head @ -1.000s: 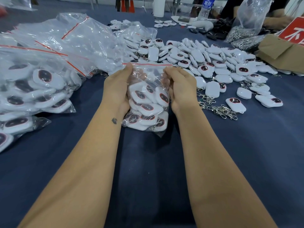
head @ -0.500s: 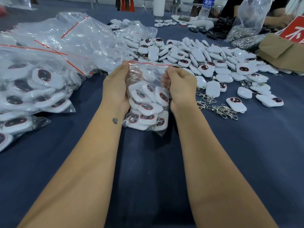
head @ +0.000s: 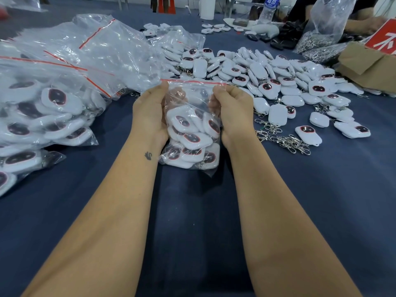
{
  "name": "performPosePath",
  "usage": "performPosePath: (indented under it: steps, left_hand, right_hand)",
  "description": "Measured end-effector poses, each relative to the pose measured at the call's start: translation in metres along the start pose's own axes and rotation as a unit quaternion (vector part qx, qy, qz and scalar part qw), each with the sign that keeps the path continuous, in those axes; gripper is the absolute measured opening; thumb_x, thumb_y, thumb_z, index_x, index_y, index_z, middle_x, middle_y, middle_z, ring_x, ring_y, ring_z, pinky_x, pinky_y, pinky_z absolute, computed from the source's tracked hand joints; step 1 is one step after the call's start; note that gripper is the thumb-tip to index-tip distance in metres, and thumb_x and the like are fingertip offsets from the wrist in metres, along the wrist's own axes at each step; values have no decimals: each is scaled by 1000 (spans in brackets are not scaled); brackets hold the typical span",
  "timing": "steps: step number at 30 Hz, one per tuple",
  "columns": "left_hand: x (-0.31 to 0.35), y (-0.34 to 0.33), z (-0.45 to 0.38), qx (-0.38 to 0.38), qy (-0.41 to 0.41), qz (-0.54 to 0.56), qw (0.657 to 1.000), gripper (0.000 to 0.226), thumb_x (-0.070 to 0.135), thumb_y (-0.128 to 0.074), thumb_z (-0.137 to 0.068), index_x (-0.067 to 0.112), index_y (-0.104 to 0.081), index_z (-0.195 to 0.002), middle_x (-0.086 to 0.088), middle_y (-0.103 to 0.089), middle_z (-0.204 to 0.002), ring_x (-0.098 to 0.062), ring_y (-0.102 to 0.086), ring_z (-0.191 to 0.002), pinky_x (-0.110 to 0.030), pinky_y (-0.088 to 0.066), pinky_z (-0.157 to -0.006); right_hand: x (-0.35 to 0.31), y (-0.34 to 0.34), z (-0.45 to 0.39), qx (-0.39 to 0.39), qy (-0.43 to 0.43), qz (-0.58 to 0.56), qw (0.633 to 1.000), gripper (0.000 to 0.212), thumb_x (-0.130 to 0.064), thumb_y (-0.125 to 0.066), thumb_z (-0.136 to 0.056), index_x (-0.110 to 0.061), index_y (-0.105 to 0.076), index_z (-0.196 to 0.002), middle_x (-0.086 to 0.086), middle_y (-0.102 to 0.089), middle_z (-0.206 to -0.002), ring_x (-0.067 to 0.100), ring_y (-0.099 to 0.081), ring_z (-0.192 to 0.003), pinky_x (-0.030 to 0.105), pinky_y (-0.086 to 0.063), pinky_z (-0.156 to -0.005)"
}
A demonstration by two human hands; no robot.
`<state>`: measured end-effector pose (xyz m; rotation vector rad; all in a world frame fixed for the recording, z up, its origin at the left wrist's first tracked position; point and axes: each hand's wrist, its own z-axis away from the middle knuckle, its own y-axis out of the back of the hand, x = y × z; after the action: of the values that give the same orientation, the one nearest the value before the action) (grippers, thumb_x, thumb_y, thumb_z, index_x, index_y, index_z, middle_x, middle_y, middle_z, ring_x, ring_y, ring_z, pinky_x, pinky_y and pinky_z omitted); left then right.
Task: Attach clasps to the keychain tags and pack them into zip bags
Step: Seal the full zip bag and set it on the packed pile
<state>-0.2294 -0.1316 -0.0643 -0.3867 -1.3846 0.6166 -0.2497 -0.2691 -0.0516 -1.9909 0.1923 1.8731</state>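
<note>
A clear zip bag (head: 192, 97) with a red seal strip stands upright on the blue table, packed with several white keychain tags (head: 188, 137) that have dark oval faces. My left hand (head: 150, 112) pinches the bag's top left corner and cups its left side. My right hand (head: 232, 111) pinches the top right corner at the seal. Loose white tags (head: 276, 84) lie in a heap behind and to the right. Silver clasps (head: 285, 141) lie in a small pile right of my right wrist.
Filled zip bags (head: 42, 116) and a stack of empty ones (head: 96, 50) cover the left side. A cardboard box (head: 368, 65), a bag of metal clasps (head: 321, 37) and a water bottle (head: 267, 9) stand at the back right, where another person's arm shows. Bare blue table (head: 197, 211) lies between my forearms.
Both hands have slid up along the bag to its red seal strip, and the bag top now stands a little straighter and tauter between them.
</note>
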Motion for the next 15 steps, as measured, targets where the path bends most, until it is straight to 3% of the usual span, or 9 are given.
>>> performPosePath:
  steps: [3, 6, 9, 15]
  left_hand:
    - [0, 0, 1, -2, -11, 3, 1000, 6, 10, -65, -93, 4, -64, -96, -9, -72, -77, -21, -68, -69, -40, -59, -76]
    - [1, 0, 3, -3, -19, 10, 1000, 9, 8, -65, -93, 8, -63, -84, -7, -70, -71, -19, -67, -64, -35, -60, -70]
    - [1, 0, 4, -2, -36, 11, 999, 12, 6, -63, -93, 8, -63, -82, -5, -70, -65, -16, -66, -59, -29, -58, -62]
    - [1, -1, 4, -2, -43, 13, 999, 12, 8, -63, -94, 7, -63, -83, -4, -69, -66, -14, -66, -60, -29, -57, -62]
  right_hand:
    - [-1, -1, 1, -42, -21, -49, 998, 20, -2, -61, -92, -10, -63, -73, 1, -61, -63, 12, -53, -56, 27, -50, -63]
    - [2, -2, 2, -50, -14, -13, 999, 15, -2, -63, -91, -9, -63, -77, 2, -61, -64, 13, -55, -60, 35, -51, -72]
    - [2, -2, 2, -43, -1, 14, 999, 16, -4, -62, -92, -10, -63, -77, -1, -61, -61, 11, -54, -58, 31, -50, -68]
    - [0, -2, 3, -47, -4, -6, 999, 16, -1, -65, -88, -12, -64, -76, 0, -63, -62, 11, -55, -57, 26, -50, -63]
